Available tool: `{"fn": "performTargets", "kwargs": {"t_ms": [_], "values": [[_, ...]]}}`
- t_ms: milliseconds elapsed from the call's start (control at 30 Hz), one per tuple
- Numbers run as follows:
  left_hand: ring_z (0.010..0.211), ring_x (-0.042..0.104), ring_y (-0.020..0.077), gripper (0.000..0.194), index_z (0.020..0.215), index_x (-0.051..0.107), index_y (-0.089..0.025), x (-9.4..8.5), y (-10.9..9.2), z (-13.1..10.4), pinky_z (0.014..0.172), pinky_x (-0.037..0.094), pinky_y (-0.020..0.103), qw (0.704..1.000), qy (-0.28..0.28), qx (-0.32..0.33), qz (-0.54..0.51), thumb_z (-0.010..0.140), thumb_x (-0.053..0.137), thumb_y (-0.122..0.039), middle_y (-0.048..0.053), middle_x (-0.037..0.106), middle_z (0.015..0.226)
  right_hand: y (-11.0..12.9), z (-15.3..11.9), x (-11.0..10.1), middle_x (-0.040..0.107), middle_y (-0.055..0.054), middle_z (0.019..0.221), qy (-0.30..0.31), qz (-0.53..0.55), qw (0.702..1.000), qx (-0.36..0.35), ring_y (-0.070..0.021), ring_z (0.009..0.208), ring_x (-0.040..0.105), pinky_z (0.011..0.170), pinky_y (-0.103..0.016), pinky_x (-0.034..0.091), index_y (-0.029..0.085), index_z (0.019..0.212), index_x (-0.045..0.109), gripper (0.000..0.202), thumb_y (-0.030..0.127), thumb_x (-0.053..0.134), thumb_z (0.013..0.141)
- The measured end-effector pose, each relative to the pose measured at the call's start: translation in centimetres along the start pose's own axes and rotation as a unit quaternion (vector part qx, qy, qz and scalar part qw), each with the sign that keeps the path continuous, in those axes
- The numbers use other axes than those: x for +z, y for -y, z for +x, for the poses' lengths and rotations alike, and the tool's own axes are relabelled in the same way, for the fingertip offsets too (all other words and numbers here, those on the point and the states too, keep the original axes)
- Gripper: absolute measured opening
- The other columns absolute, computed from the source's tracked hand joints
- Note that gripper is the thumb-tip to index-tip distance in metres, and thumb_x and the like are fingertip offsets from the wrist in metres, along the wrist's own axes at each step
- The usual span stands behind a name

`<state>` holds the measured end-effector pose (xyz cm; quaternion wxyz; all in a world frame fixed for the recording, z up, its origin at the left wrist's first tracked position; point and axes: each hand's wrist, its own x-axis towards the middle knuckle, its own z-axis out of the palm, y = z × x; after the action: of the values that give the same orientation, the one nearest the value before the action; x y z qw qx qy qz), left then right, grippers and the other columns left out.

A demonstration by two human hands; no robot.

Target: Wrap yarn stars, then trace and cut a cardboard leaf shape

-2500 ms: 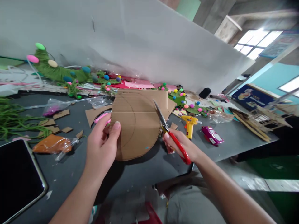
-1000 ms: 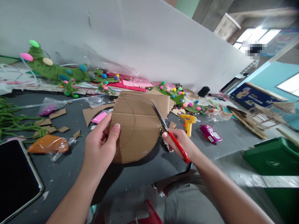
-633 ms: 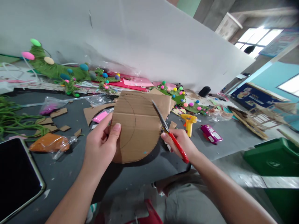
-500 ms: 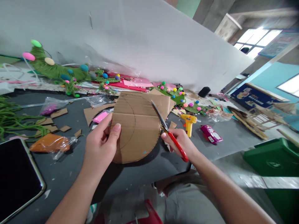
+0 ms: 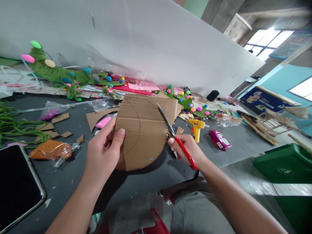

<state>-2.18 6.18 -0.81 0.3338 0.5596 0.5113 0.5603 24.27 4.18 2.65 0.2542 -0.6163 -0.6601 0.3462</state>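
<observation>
My left hand (image 5: 107, 143) pinches the left edge of a piece of cardboard (image 5: 136, 136), thumb on top and fingers underneath. The cardboard has a rounded lower edge, a curved drawn line and a small blue mark near the bottom. My right hand (image 5: 187, 146) is closed around scissors (image 5: 184, 149) with red handles. Their blades reach up over the right edge of the cardboard; the lower blade is hidden. Another cardboard piece (image 5: 169, 105) shows behind the held one, and a pink packet (image 5: 103, 122) lies beyond my left fingers.
A yellow glue gun (image 5: 197, 128) and a purple packet (image 5: 219, 139) lie to the right. Left are a tablet (image 5: 18, 188), an orange packet (image 5: 51, 149), green yarn (image 5: 20, 125) and cardboard scraps. Pom-pom-covered green shapes (image 5: 60, 75) line the white board. A green bin (image 5: 287, 162) stands lower right.
The cardboard and my left hand have shifted very slightly left. The scissors keep nearly the same place at the cardboard's right edge.
</observation>
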Motion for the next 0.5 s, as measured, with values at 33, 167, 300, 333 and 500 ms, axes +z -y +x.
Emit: {"fn": "performTargets", "kwargs": {"t_ms": [33,167,300,333,500], "values": [[0.107,0.071,0.024,0.053,0.141,0.063,-0.028,0.02,0.14,-0.01,0.091,0.06,0.034,1.0,-0.004,-0.004,0.001,0.093,0.065,-0.05,0.002,0.073,0.13,-0.09,0.11,0.14,0.036,0.004,0.054,-0.008,-0.006,1.0,0.003,-0.0096,0.047,0.042,0.046,-0.024,0.024,0.02,0.061,0.038,0.061,0.069,0.061,0.088],[0.112,0.07,0.0257,0.056,0.143,0.061,-0.03,-0.09,0.75,-0.05,0.087,0.061,0.034,1.0,-0.015,-0.013,0.008,0.092,0.066,-0.052,0.002,0.068,0.139,-0.4,0.31,0.47,0.035,0.004,0.053,-0.019,-0.011,1.0,0.013,-0.0104,0.044,0.044,0.044,-0.024,0.027,0.02,0.059,0.04,0.062,0.071,0.062,0.086],[0.119,0.067,0.0263,0.054,0.143,0.062,-0.03,-0.26,0.89,-0.09,0.09,0.061,0.033,1.0,-0.013,-0.001,0.018,0.093,0.065,-0.052,0.002,0.067,0.141,-0.51,0.2,0.31,0.039,0.004,0.052,0.01,0.038,0.999,0.014,-0.0104,0.043,0.046,0.042,-0.024,0.03,0.02,0.063,0.042,0.061,0.072,0.061,0.087],[0.119,0.068,0.0262,0.055,0.143,0.062,-0.03,-0.26,0.86,-0.11,0.09,0.061,0.033,1.0,-0.013,0.001,0.022,0.093,0.065,-0.052,0.002,0.067,0.141,-0.51,0.17,0.22,0.04,0.004,0.053,0.021,0.045,0.999,0.006,-0.0102,0.044,0.045,0.043,-0.024,0.029,0.02,0.065,0.043,0.06,0.073,0.059,0.088],[0.109,0.072,0.0243,0.052,0.139,0.065,-0.027,0.14,0.53,-0.33,0.096,0.059,0.036,1.0,-0.001,-0.011,0.023,0.093,0.066,-0.05,0.004,0.074,0.127,-0.17,0.12,-0.09,0.044,0.003,0.061,0.058,0.057,0.996,-0.032,-0.0111,0.053,0.047,0.05,-0.025,0.035,0.019,0.075,0.046,0.061,0.078,0.044,0.094]]}}
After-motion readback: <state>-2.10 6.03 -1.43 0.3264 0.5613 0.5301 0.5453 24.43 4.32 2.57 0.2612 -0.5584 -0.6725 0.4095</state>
